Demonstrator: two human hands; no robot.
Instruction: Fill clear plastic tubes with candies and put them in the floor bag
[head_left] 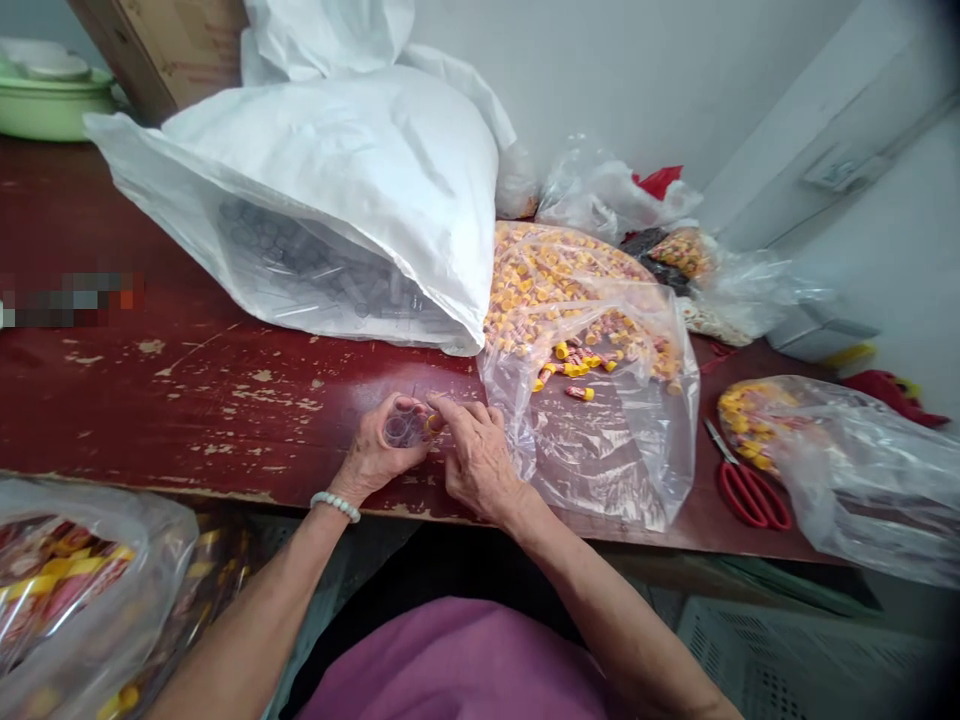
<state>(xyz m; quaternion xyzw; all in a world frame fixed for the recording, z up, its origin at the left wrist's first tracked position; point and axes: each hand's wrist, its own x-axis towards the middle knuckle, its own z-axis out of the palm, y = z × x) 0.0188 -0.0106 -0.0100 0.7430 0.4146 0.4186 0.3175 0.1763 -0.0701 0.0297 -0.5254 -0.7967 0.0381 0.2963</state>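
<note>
Clear tubes (403,428) before the white sack (375,150), near the bench's (247,400) front edge
Left fingers (380,413) curl round them; right fingers (456,416) bend at their rim, closure and hold unclear.

clear round plastic tubes (403,430) held before bulging white plastic sack (360,160) | right: clear plastic bag (592,450) plonked | further right: red-handled metal scissors (733,466) parked

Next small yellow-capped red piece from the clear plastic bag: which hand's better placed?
Right, likely: the right hand is nearer the bag, though its fingertips are at the clear cylindrical tubes; the left hand, farther off, cups them.
</note>
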